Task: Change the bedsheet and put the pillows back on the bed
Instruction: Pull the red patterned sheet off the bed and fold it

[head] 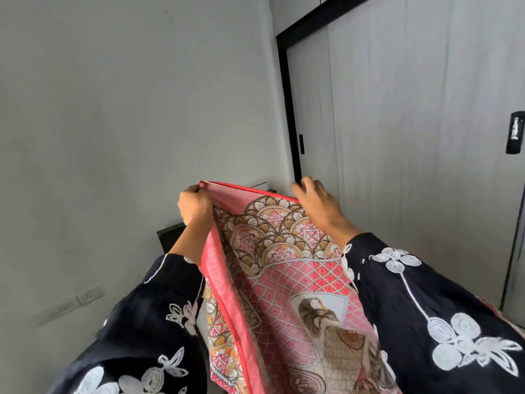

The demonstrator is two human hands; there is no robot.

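Bedsheet (284,265) is held up chest-high and hangs limp, likely light, soft and zero stiffness, so take it by the red hem (250,190): left hand (194,204) pinches the top corner, right hand (315,207) is at the same hem, fingers blurred, grip unclear.

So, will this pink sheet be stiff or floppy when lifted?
Probably floppy: the bedsheet sags in folds below the corner that the left hand pinches. Likely light for its size, as that pinch seems to carry much of it.
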